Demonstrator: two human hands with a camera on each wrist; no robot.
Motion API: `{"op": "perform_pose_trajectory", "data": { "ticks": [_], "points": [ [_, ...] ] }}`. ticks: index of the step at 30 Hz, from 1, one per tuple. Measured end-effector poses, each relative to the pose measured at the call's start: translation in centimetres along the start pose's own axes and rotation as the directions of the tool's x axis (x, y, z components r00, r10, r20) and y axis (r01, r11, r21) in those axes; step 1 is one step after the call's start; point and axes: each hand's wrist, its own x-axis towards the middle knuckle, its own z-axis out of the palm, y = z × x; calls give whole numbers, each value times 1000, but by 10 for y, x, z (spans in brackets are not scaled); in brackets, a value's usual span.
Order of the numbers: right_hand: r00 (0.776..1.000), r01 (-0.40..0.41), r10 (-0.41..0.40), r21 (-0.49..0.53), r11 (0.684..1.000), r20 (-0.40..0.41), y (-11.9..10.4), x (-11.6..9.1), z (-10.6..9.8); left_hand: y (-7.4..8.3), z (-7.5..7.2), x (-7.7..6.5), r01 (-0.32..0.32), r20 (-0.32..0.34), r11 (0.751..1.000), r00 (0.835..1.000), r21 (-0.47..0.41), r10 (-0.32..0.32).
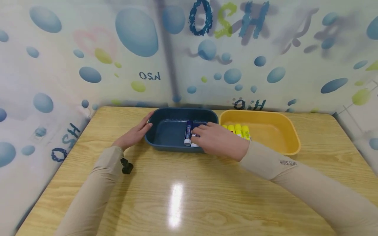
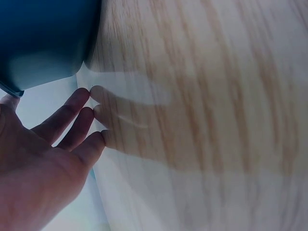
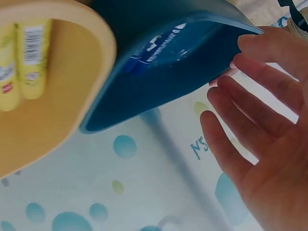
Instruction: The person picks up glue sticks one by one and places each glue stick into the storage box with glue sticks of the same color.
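Note:
My left hand (image 1: 133, 133) rests at the left end of the dark blue bin (image 1: 166, 129), thumb at its rim; the left wrist view shows its straight fingers (image 2: 67, 118) touching the table beside the bin. Over the bin's right part is my right hand (image 1: 220, 139), which looks relaxed and holds nothing in the right wrist view. Just left of its fingertips, a dark blue tube with a white end (image 1: 188, 132) lies in the bin. A second tube (image 1: 193, 140) beside it is partly hidden by the hand.
A yellow bin (image 1: 274, 132) stands against the blue bin's right side. Several yellow tubes (image 1: 238, 130) lie in its left part, partly behind my right hand. The patterned wall (image 1: 183, 65) rises behind the wooden table (image 1: 212, 196). A small black object (image 1: 127, 166) is at my left wrist.

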Motion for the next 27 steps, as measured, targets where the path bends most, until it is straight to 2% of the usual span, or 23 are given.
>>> {"op": "perform_pose_trajectory", "data": {
  "ticks": [5,9,17,20,23,27],
  "points": [
    [999,-31,31,29,999,-11,3,-21,5,2,0,1,-10,5,1000,1000,5,10],
    [997,-55,58,50,997,-59,8,-38,12,1,0,2,-13,2,1000,1000,6,13],
    [980,-137,150,100,986,-134,21,-72,26,-3,0,0,-2,1,1000,1000,8,2],
    [975,-157,174,128,979,-138,24,-82,32,-3,-1,-1,-3,-3,1000,1000,12,3],
    [965,-203,228,180,963,-130,28,-95,39,-2,0,-2,-8,-9,1000,1000,12,8],
    [941,-274,315,266,924,-125,33,-116,50,0,1,-2,-21,-18,1000,1000,12,21]
  ]
}}
